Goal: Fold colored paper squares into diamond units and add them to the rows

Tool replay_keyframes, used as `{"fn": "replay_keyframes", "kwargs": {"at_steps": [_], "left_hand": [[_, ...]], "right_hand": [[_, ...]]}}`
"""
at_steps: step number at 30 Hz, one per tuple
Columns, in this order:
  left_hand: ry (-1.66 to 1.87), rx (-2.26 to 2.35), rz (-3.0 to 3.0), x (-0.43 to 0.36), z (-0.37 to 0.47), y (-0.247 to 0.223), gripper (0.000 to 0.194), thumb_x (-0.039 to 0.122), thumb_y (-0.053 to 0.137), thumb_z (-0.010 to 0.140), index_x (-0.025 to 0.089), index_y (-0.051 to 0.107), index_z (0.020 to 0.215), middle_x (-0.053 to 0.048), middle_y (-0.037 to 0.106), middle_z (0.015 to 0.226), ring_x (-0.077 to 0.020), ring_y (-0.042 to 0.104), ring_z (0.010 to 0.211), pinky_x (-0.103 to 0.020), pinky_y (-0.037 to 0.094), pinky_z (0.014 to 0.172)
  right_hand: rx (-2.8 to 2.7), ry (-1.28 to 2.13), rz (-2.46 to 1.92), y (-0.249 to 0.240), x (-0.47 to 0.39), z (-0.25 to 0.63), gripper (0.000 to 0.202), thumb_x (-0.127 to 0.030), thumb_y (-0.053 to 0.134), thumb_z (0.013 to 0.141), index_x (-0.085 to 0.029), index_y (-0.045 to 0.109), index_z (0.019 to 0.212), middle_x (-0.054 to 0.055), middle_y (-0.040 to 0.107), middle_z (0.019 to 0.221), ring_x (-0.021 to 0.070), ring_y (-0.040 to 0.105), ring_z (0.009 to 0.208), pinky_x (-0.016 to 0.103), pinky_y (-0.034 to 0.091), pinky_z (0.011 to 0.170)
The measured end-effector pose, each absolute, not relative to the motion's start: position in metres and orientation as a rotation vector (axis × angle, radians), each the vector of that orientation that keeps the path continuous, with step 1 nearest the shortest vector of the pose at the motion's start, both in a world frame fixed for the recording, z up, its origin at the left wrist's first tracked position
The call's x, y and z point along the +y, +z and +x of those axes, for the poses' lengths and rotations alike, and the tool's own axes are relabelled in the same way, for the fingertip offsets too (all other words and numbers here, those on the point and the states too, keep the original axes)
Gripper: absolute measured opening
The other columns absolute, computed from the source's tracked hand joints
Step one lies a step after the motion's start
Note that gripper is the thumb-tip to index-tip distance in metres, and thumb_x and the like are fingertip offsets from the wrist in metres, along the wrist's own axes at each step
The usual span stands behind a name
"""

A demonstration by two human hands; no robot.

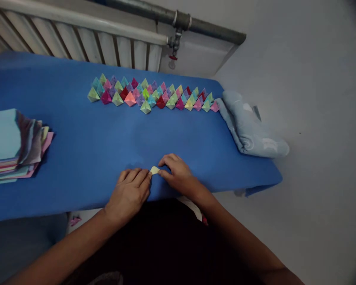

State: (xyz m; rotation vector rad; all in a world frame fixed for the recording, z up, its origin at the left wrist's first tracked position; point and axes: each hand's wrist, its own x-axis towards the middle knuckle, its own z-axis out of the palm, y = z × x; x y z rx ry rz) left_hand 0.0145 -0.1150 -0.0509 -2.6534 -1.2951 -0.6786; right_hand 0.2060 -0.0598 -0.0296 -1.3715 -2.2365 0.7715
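Observation:
A small piece of folded pale yellow paper [154,170] lies on the blue-covered table near its front edge, between my two hands. My left hand [131,191] rests palm down with its fingers close together; its fingertips hold the paper's left end against the table, and the thumb is mostly hidden. From the right, my right hand [178,174] reaches in with the thumb touching the paper's right corner. Its forefinger is bent and stands apart from the thumb, just above the paper.
Rows of folded paper diamonds [129,99] in many colours stand toward the back. At left is a stack of coloured paper sheets [2,134]. A folded grey-blue cloth [252,130] lies at the right end. Behind the blue table [97,142] are a radiator [101,31] and pipe [213,31].

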Motion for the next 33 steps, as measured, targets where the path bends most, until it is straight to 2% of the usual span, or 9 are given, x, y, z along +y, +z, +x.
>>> {"fn": "replay_keyframes", "kwargs": {"at_steps": [3,8,16,24,28,33], "left_hand": [[-0.763,-1.405,-2.690,-0.118,0.014,-0.053,0.030,0.014,0.048,0.092,0.012,0.064,0.117,-0.013,0.068,0.113,-0.0260,0.059,0.101,-0.041,0.045,0.083],[-0.946,-1.579,-2.665,-0.120,0.017,-0.055,0.026,0.018,0.048,0.093,0.016,0.064,0.114,-0.011,0.069,0.111,-0.0246,0.061,0.102,-0.042,0.045,0.087],[-1.279,-1.865,-2.613,-0.108,0.014,-0.057,0.016,0.025,0.050,0.092,0.020,0.065,0.095,-0.004,0.070,0.095,-0.0197,0.064,0.094,-0.036,0.048,0.083],[-1.250,-1.958,-2.665,-0.097,0.022,-0.054,0.010,0.027,0.060,0.089,0.022,0.067,0.092,0.000,0.070,0.083,-0.0149,0.063,0.077,-0.029,0.045,0.072],[-1.185,-1.887,-2.688,-0.094,0.026,-0.054,0.007,0.027,0.063,0.088,0.022,0.068,0.089,0.001,0.069,0.083,-0.0148,0.063,0.077,-0.030,0.041,0.074],[-1.165,-1.818,-2.702,-0.096,0.027,-0.057,0.010,0.030,0.061,0.090,0.022,0.068,0.089,0.001,0.070,0.083,-0.0147,0.063,0.077,-0.031,0.039,0.074]], "right_hand": [[-2.224,0.790,-1.387,-0.032,-0.060,0.205,0.005,-0.014,0.062,0.081,-0.019,0.060,0.080,0.002,0.058,0.088,0.0159,0.052,0.085,0.031,0.040,0.081],[-2.123,0.687,-1.370,-0.041,-0.067,0.203,0.011,-0.011,0.060,0.079,-0.020,0.057,0.072,0.001,0.060,0.084,0.0162,0.054,0.085,0.032,0.040,0.083],[-2.048,0.564,-1.191,-0.052,-0.086,0.204,0.008,-0.014,0.059,0.083,-0.020,0.059,0.078,0.003,0.064,0.093,0.0173,0.056,0.092,0.033,0.041,0.087],[-2.096,0.538,-1.111,-0.055,-0.089,0.206,0.019,-0.005,0.053,0.077,-0.020,0.063,0.081,0.004,0.064,0.093,0.0177,0.057,0.092,0.033,0.043,0.087],[-2.079,0.560,-1.109,-0.056,-0.088,0.208,0.020,-0.004,0.053,0.076,-0.021,0.063,0.081,0.003,0.065,0.094,0.0178,0.057,0.093,0.033,0.043,0.087],[-1.959,0.626,-1.165,-0.051,-0.089,0.206,0.009,-0.016,0.057,0.085,-0.021,0.064,0.084,0.002,0.066,0.088,0.0166,0.058,0.089,0.031,0.044,0.085]]}}
